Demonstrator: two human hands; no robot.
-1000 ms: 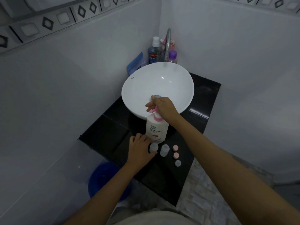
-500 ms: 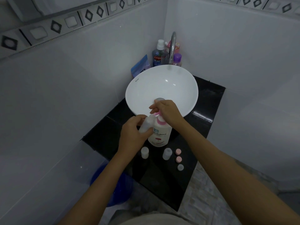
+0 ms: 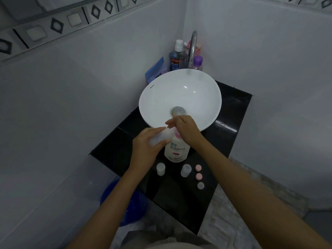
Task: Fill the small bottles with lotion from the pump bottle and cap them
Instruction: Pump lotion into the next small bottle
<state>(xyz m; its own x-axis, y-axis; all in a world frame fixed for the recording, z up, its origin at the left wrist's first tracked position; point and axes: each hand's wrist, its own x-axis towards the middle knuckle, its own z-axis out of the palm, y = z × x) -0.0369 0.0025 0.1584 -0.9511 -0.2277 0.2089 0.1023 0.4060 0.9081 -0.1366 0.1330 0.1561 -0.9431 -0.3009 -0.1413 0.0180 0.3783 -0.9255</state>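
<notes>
— Our left hand [image 3: 149, 147] is curled around a small clear bottle [image 3: 160, 136], tipped on its side with its mouth up against the pink pump. Do we agree?

— We do. Our right hand [image 3: 186, 130] lies over the pump top of the lotion bottle [image 3: 177, 150], fingers bent down on it; we cannot tell how hard it presses.

— And where does that lotion bottle stand?

— Upright on the black counter [image 3: 231, 141], just before the white sink [image 3: 179, 97].

— Nearer the counter's front edge we see two more small bottles, one [image 3: 160, 168] by our left wrist and one [image 3: 186, 170] to its right, both uncapped.

— Beside the right one lie three caps in a row: pink [image 3: 198, 168], pink [image 3: 198, 176], then a pale cap [image 3: 200, 185] closest to the front edge.

— Behind the sink, in the counter's far corner, stands a blue mouthwash bottle [image 3: 175, 59] next to the tap [image 3: 192, 49].
</notes>
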